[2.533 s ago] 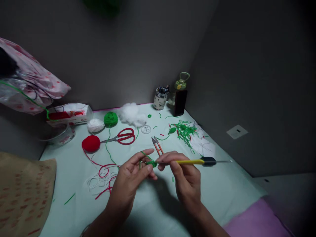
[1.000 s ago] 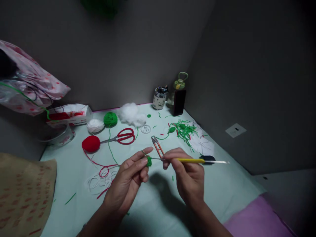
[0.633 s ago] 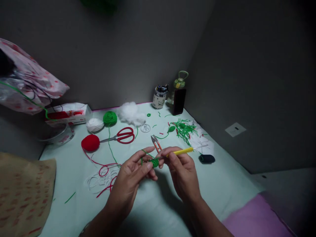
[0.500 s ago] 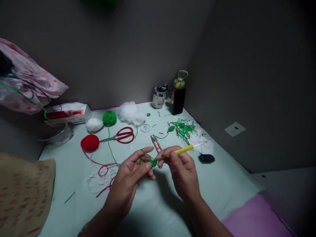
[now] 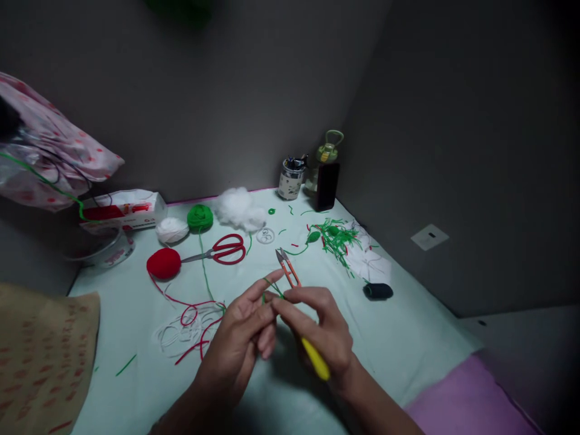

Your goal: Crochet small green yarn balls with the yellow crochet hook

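My left hand [image 5: 244, 329] is closed in a pinch, its index finger raised with green yarn [image 5: 274, 286] looped over it. The small green crochet piece it holds is mostly hidden behind the fingers. My right hand [image 5: 324, 323] is wrapped round a crochet hook [image 5: 316, 359] whose yellow handle slants down under the palm. The hook's tip is out of sight, and the right fingertips touch the left thumb and the yarn. Just beyond the hands lie orange thread snips [image 5: 289, 269] with their blades apart.
Red-handled scissors [image 5: 229, 249] lie beside a red yarn ball [image 5: 164, 264]. Behind them are white [image 5: 172, 230] and green yarn balls [image 5: 200, 218] and white stuffing [image 5: 239, 207]. Green yarn scraps [image 5: 338, 238], a phone [image 5: 327, 186] and a pen jar [image 5: 290, 181] stand or lie farther right.
My right hand has turned over, so the hook's yellow handle has swung from pointing up and right to pointing down. Its fingers have come against my left fingertips, covering the green crochet piece.
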The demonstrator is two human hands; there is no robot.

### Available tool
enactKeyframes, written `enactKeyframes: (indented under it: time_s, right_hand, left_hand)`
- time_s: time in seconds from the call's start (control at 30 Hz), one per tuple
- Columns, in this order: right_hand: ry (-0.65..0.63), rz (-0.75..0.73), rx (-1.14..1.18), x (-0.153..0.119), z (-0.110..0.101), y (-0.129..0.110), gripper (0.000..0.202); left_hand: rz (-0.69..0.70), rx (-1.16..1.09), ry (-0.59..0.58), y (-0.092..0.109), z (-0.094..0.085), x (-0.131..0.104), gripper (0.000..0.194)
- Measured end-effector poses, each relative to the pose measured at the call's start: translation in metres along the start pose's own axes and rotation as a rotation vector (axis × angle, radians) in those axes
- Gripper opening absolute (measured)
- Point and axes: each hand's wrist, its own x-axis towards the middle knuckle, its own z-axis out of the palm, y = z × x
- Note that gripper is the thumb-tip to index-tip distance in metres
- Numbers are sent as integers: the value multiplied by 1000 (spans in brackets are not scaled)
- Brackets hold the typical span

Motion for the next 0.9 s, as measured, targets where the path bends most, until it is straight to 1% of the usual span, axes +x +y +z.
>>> enactKeyframes:
  time_s: [0.07,0.13,0.17,0.23,0.3,0.37,0.5,0.6,0.67,0.73,0.8,0.87,0.9]
  right_hand:
    - [53,196,210,2,-1,1,27]
    - [117,392,442,4,-2,2,23]
    - [136,457,519,5,-2,3,21]
    - [122,524,589,7,0,4,19]
    - [83,544,609,7,2,4,19]
    - [69,543,618,6,2,4,20]
    - [118,505,572,3,0,4,20]
    - [155,480,555,2,-3,2,21]
    - [157,448,504,3,-6,0,22]
    - [92,361,401,5,-9,-4,24]
    - [-5,227,274,7,-12,-7,26]
    - [-64,118,178,8,-14,-8,29]
    - [-70,96,161,8,-14,-8,30]
  left_hand:
    - [-77,-84,-20,4,1,1,52]
    - [-60,-101,-9,7,2,2,48]
    - [-35,-89,-3,7,2,2,48]
    - [11,-38,9,6,1,2,48]
    - [36,14,19,4,0,2,47]
    - [50,44,22,3,-2,3,47]
    - [72,76,28,4,-5,4,45]
    - [79,109,21,6,-3,1,41]
    - [111,167,49,7,-1,-1,39]
    - [171,257,108,8,2,-4,39]
    - [236,341,165,7,3,-6,41]
    - [253,368,181,7,3,-5,46]
    - [233,351,164,8,2,-5,49]
